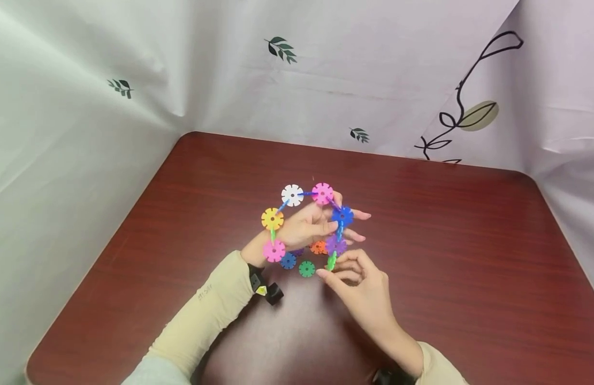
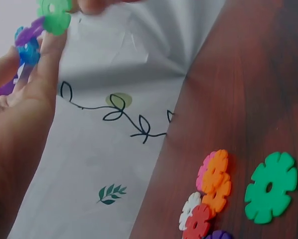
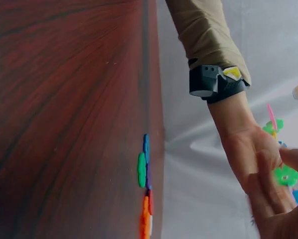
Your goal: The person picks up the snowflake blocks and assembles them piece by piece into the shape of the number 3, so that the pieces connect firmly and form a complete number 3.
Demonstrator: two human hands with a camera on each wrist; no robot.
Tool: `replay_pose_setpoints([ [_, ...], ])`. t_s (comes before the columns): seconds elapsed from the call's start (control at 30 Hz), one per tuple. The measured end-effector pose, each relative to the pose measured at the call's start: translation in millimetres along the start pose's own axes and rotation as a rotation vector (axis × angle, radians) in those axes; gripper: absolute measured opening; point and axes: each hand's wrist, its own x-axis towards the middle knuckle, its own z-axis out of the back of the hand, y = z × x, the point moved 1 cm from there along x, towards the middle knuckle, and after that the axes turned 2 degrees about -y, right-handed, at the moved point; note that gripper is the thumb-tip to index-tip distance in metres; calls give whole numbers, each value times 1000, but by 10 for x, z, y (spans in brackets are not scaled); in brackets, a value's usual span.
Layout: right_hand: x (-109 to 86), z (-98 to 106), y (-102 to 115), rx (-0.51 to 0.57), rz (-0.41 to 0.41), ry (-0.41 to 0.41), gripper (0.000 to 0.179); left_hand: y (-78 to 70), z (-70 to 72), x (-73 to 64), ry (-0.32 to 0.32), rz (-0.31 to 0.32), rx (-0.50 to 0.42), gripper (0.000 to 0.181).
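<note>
One reddish bench (image 1: 446, 240) lies below. Well inside its far edge, the left hand (image 1: 303, 227) (some fingers straight) and the right hand (image 1: 369, 289) both pinch a chain of discs (image 1: 322, 193), raised above several loose discs (image 1: 306, 269); the right one pinches a green disc (image 1: 332, 261).

No text can be read for certain. In the head view, a short line of small, dark lettering (image 1: 205, 292) runs along the pale left sleeve (image 1: 200, 318), too faint and blurred to spell out. A yellow label (image 1: 261, 290) sits on the black device (image 1: 274, 293) worn at the left wrist; the right wrist view shows it too, any marking on it too small to make out.
</note>
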Motion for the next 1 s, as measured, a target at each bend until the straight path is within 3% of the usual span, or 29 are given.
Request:
replay_pose_setpoints([
  [0.13,61,18,-23,95,-125,159,38,-17,23,-1,26,28,22,23],
  [0.23,126,83,-31,140,-161,197,38,-35,52,-1,6,38,44,20],
  [0.4,272,233,-5,62,-141,129,25,-53,49,-13,19,41,138,17],
  [0.57,380,285,36,63,-74,240,34,-58,-23,19,96,97,327,45],
  [0.67,406,269,49,91,-49,296,40,-26,-53,55,126,156,361,57],
  [0.77,421,243,53,90,-35,248,38,33,-70,73,81,187,379,52],
  [0.87,433,248,53,117,-33,147,22,80,-75,13,-64,262,411,47],
  [0.93,443,273,50,131,-42,91,18,99,-86,-92,-147,318,451,45],
  [1.0,451,310,40,128,-60,51,19,104,-118,-244,-177,380,533,46],
])
